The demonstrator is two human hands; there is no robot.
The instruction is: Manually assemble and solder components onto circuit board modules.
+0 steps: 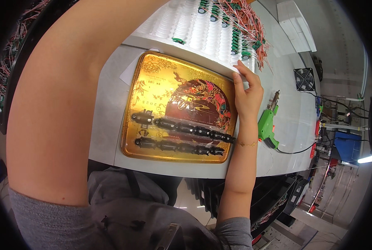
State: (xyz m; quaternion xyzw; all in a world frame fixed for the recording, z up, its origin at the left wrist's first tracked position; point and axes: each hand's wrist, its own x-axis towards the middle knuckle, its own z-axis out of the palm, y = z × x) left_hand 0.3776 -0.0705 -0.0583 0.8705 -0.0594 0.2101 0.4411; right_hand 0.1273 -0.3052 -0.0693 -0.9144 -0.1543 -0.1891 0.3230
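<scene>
A white foam tray [193, 54] with ridged rows holds several small green circuit boards [235, 41] with round dark parts. My right hand [249, 95] grips its near right corner, index finger over the top edge and thumb against the front side. My left arm stretches up and across the left side, and the hand itself is beyond the upper edge of the picture. In front of the foam tray lies a shallow golden tin tray [152, 89] with a dark red decorated panel. Two rows of small black parts [169, 146] in clear plastic lie along its near side.
A green glue gun [267, 127] with a black cord lies right of my forearm. Red and white wires [252, 25] hang over the foam tray's right end. Farther right are a black fan [304, 79] and a white foam block [296, 27]. A black bin of wired boards [11, 66] stands left.
</scene>
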